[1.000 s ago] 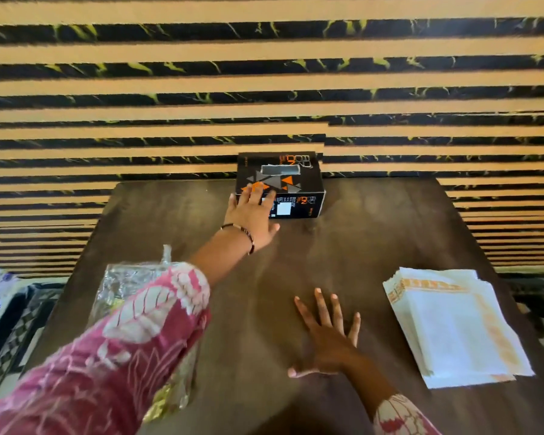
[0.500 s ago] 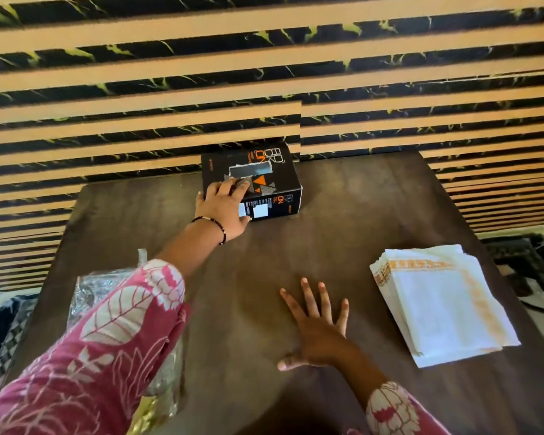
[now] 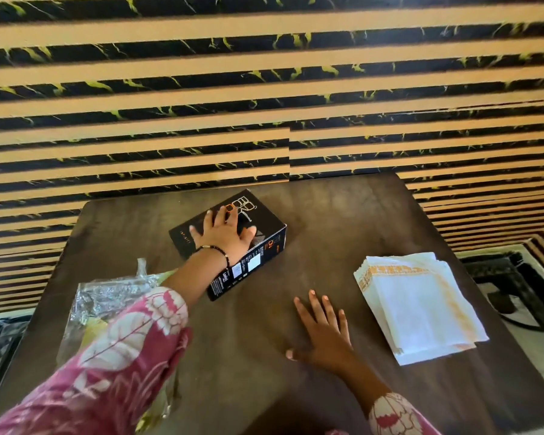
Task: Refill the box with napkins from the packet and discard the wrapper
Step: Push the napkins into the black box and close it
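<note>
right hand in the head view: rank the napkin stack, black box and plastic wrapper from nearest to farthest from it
From the right hand, flat on the table:
1. Napkin stack, just to its right.
2. Black box, ahead and to the left, under the left hand.
3. Plastic wrapper, far left, partly behind the left sleeve.

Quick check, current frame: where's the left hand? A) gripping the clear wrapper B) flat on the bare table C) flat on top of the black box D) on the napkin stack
C: the left hand lies palm-down on top of the black box, fingers spread; the napkin stack and the clear wrapper lie untouched, and it is the right hand that rests flat on the table.
</note>
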